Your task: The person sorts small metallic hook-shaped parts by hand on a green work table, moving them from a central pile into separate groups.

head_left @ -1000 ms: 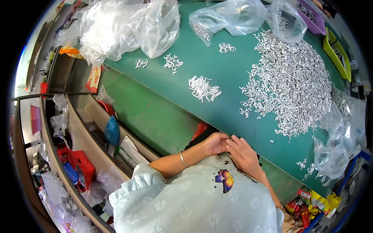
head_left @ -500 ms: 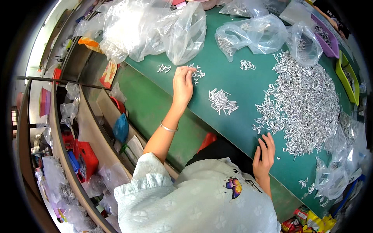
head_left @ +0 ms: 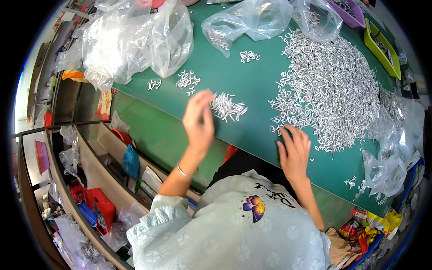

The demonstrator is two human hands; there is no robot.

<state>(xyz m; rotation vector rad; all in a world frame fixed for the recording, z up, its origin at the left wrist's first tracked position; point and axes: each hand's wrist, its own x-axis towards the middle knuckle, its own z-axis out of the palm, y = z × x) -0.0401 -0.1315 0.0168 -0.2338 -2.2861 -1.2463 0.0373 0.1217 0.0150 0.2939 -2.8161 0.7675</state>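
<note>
A large heap of small curved silver-white metal pieces [head_left: 328, 90] covers the right part of the green table [head_left: 252, 85]. My right hand [head_left: 294, 150] is open at the heap's lower left edge, fingers apart and fingertips close to the outermost pieces; whether they touch is unclear. My left hand [head_left: 199, 121] is over the table's near edge, just left of a pile of short straight metal rods [head_left: 227, 107]. Motion smears its fingers, so I cannot see whether anything is in them. Beyond it lie a small group of curved pieces [head_left: 187, 79] and a smaller group [head_left: 154, 84].
Clear plastic bags [head_left: 171, 40] crowd the far left, and another bag [head_left: 252, 22] holds metal pieces. A ring cluster [head_left: 249, 56] lies mid-table. Purple [head_left: 351, 12] and yellow-green [head_left: 382, 49] trays stand far right. Shelves with a red basket [head_left: 100, 208] are at left.
My left hand has drawn back from the small group of curved pieces toward the rods. My right hand has moved up to the heap's edge. The whole view has shifted.
</note>
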